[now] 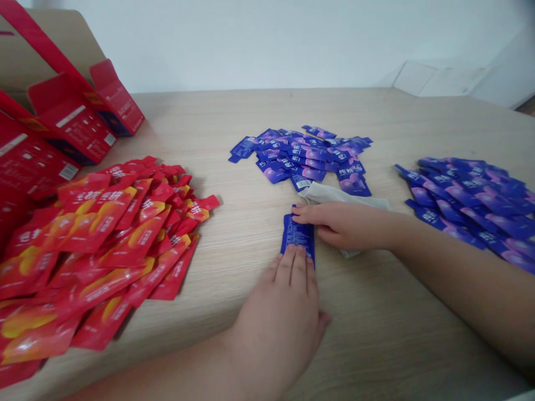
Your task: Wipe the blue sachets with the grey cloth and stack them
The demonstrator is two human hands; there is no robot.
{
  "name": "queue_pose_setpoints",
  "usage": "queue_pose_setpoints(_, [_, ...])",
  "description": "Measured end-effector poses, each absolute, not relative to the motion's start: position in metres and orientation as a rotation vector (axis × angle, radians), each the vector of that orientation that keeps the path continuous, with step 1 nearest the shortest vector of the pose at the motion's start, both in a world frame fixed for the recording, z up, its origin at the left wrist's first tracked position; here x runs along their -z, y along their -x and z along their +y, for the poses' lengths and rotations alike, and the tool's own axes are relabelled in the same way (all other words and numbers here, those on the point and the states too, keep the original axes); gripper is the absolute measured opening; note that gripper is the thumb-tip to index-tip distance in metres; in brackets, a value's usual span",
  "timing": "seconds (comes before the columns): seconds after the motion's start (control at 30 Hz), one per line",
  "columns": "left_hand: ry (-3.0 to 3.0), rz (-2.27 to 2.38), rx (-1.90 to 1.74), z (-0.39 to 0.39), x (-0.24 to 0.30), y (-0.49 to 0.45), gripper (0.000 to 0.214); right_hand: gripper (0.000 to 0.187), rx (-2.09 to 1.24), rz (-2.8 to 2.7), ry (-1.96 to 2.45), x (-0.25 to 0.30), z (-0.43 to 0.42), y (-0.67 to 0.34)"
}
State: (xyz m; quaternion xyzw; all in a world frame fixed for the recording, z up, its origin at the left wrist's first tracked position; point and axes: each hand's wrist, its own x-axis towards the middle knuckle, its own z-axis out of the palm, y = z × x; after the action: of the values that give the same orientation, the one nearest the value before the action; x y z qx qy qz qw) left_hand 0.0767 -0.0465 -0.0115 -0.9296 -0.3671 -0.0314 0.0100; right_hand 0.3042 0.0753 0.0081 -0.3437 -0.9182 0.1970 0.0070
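A small stack of blue sachets (297, 234) lies on the wooden table (376, 334) in front of me. My left hand (284, 312) rests flat, its fingertips pressed on the near end of the stack. My right hand (340, 224) comes in from the right and pinches the stack's far right edge with thumb and fingers. A white cloth or bag (330, 195) lies under and behind my right hand.
A big heap of red sachets (96, 245) covers the left side. Red cardboard boxes (71, 122) stand open at the back left. A pile of blue sachets (305, 159) lies in the middle, and another blue pile (472, 206) at the right.
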Motion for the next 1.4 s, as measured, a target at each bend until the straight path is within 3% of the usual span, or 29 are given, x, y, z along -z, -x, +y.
queue_pose_setpoints(0.43, [2.849,-1.004,0.109,-0.04,0.012,-0.077,0.071,0.066,-0.143,-2.954,0.984,0.01,0.054,-0.293])
queue_pose_setpoints(0.67, [2.752,-1.004,0.282,-0.038,0.017,-0.074,0.049,0.061,-0.191,-2.948,0.912,0.018,0.053,-0.297])
queue_pose_setpoints(0.93, [2.768,-0.937,0.248,-0.032,0.016,-0.072,0.039,0.063,-0.287,-2.917,0.911,0.011,0.06,-0.296])
queue_pose_setpoints(1.13, [2.801,-0.929,0.28,-0.033,0.01,-0.069,0.035,0.054,0.337,-2.579,1.588,0.005,0.065,-0.308])
queue_pose_setpoints(1.27, [2.831,-0.97,0.22,-0.036,0.01,-0.071,0.035,0.038,0.171,-2.71,1.646,0.012,0.083,-0.316])
queue_pose_setpoints(1.4, [2.861,-0.939,0.159,-0.038,0.014,-0.072,0.037,0.036,0.062,-2.716,1.421,-0.003,0.077,-0.306])
